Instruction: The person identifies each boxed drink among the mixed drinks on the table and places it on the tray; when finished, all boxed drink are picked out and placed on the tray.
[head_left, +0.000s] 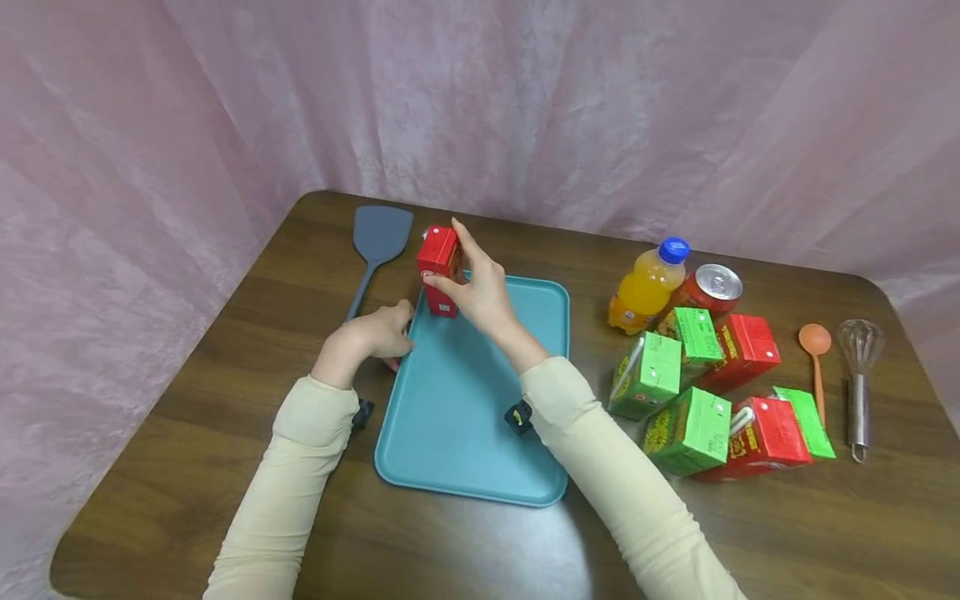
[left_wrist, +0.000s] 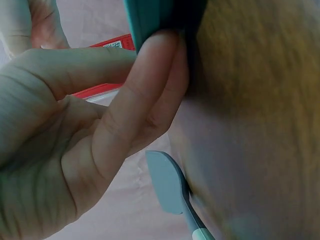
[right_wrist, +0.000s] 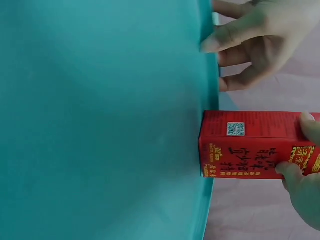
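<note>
A teal tray (head_left: 465, 417) lies on the wooden table in front of me. My left hand (head_left: 378, 332) pinches its left rim, with the thumb on the inner side and the fingers at the outer side in the right wrist view. At the tray's far left corner stands a red drink carton (right_wrist: 245, 145), upright, its base against the raised rim. My right hand (head_left: 483, 292) grips this carton near its top, thumb on one side and fingers on the other. In the left wrist view the carton is partly hidden behind the left hand (left_wrist: 95, 110).
A grey spatula (head_left: 381, 233) lies left of the tray. To the right stand an orange drink bottle (head_left: 645, 287), a red can (head_left: 712, 287), and several green cartons (head_left: 690, 429) and red cartons (head_left: 772, 433). Beyond them lie a green packet (head_left: 808, 421), an orange spoon (head_left: 816, 342) and a whisk (head_left: 859, 400).
</note>
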